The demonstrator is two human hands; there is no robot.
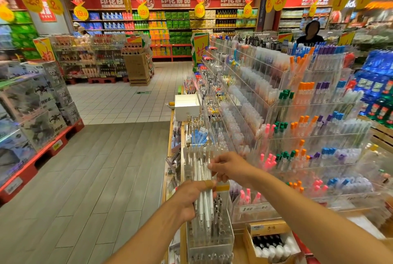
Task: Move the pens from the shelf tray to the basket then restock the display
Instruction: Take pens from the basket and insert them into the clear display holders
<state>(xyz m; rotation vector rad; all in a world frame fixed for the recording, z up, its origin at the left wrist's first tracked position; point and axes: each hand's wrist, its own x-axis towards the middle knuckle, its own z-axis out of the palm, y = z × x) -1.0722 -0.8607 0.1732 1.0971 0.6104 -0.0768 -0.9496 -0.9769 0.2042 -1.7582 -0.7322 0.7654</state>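
My left hand grips a bundle of white pens near their lower part, a plaster on one finger. My right hand pinches the upper end of the same bundle, fingers curled round it. The pens are held over a clear acrylic tray at the near end of the shelf, which holds more pens standing in it. No basket shows in the view.
A tiered acrylic display full of coloured pens rises to the right. An open cardboard box of bottles sits at the lower right. A white box stands further along the shelf. Boxed toys on red pallets line the left aisle. A person stands behind the display.
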